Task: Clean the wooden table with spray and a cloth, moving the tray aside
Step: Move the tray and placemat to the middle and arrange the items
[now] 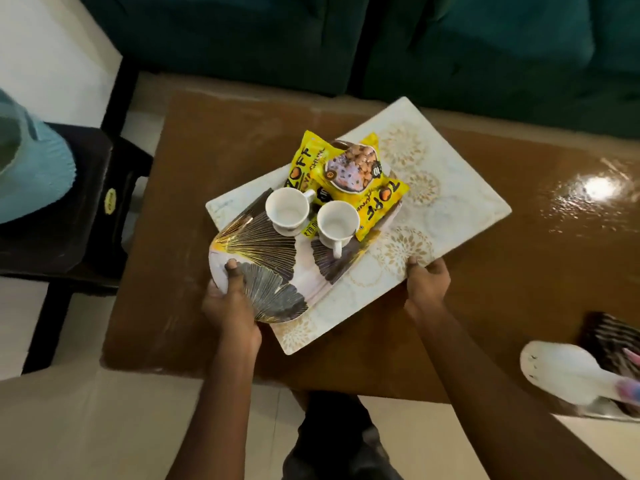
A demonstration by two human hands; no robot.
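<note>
A person's left hand (232,299) clamps the near end of the tray (277,282), thumb on top, toward 7 o'clock on the glossy wooden table (207,150). The right hand (427,284) grips the near edge of the white, gold-flowered mat (450,202) beneath it, toward 5 o'clock. The tray is pale with grey-and-gold fan-shaped leaves and carries two white cups (287,207) and, at its 12 o'clock end, yellow snack packets (353,168). At 4 o'clock a white spray bottle (561,372) lies on a striped cloth (613,337). Beyond stands a green sofa (450,46).

Head camera, steeply down over table (214,150)
</note>
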